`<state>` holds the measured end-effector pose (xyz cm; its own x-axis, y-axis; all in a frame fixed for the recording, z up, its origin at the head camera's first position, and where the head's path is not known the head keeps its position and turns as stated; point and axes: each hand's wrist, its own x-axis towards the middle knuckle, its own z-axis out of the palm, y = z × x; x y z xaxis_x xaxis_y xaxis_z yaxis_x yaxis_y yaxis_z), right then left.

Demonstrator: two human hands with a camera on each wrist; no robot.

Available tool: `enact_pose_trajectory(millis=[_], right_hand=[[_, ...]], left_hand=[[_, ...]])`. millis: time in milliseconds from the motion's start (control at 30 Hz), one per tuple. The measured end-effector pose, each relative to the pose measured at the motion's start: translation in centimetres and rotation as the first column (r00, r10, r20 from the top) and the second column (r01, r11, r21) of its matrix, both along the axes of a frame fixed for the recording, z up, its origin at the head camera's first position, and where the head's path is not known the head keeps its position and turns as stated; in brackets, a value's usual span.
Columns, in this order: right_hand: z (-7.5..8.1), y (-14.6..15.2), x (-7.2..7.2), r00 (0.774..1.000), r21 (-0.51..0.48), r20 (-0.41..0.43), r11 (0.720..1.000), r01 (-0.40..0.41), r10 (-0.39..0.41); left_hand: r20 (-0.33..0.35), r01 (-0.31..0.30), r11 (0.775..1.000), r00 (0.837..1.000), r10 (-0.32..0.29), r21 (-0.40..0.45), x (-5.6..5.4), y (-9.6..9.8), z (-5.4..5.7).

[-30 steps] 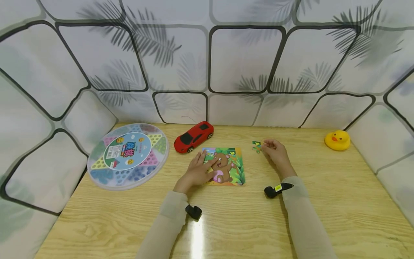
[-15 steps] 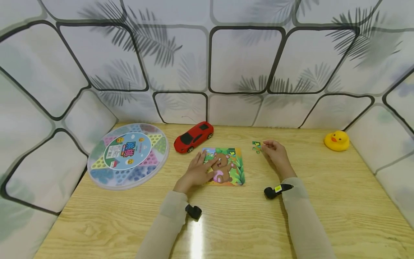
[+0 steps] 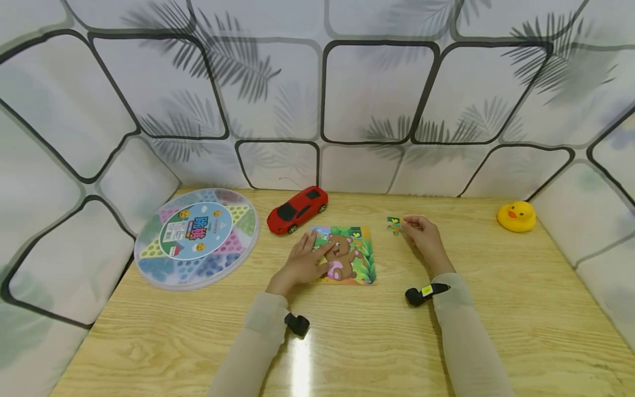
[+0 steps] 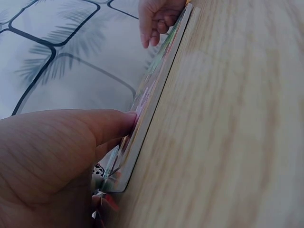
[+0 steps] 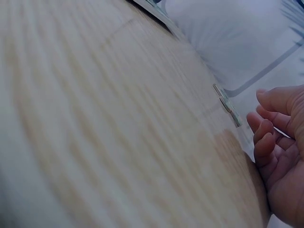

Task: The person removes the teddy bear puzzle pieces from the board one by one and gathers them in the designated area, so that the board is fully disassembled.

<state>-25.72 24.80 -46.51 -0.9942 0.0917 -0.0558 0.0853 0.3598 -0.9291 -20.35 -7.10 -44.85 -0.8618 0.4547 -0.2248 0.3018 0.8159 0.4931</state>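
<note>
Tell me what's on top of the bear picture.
The left hand rests on the left part of the bear picture. Most of the bear shows; print beneath the hand is covered.

In the head view, the left hand (image 3: 302,262) covers the left part of the bear picture board (image 3: 347,262), and the bottom edge crops both sleeves (image 3: 473,339). The jigsaw bit (image 3: 393,225) is too small to tell as one piece or several. In the left wrist view, the red car (image 3: 297,210) is mostly hidden behind the left hand.
</note>
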Motion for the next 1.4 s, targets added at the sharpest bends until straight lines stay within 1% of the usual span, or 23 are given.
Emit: enact_pose_trajectory(millis=[267, 600, 933, 1167, 1267, 1300, 1400], right_hand=[[0.1, -0.1, 0.3, 1.0, -0.025, -0.002, 1.0, 0.005, -0.005], [0.3, -0.1, 0.2, 0.999, -0.004, 0.025, 1.0, -0.026, 0.026], [0.4, -0.1, 0.7, 1.0, -0.047, 0.022, 0.999, -0.01, 0.011], [0.4, -0.5, 1.0, 1.0, -0.048, 0.015, 0.999, 0.013, -0.012], [0.6, -0.9, 1.3, 1.0, -0.068, 0.005, 0.998, -0.003, 0.003], [1.0, -1.3, 1.5, 1.0, -0.077, 0.0, 0.997, -0.015, 0.015], [1.5, -2.1, 1.8, 0.998, -0.103, -0.021, 0.993, -0.053, 0.051]], left_hand=[[0.003, 0.002, 1.0, 1.0, -0.002, 0.01, 0.1, 0.0, 0.1], [0.001, -0.006, 1.0, 1.0, 0.006, 0.0, 0.0, -0.1, 0.0], [0.006, 0.004, 1.0, 1.0, -0.004, 0.005, 0.1, 0.0, 0.1], [0.001, 0.008, 1.0, 1.0, -0.008, 0.016, 0.2, -0.1, 0.1], [-0.001, 0.008, 1.0, 1.0, -0.007, 0.015, 0.2, 0.0, 0.1], [-0.002, 0.007, 1.0, 1.0, -0.007, 0.015, 0.2, -0.1, 0.0], [-0.002, 0.001, 1.0, 1.0, 0.0, 0.011, 0.1, 0.0, -0.1]])
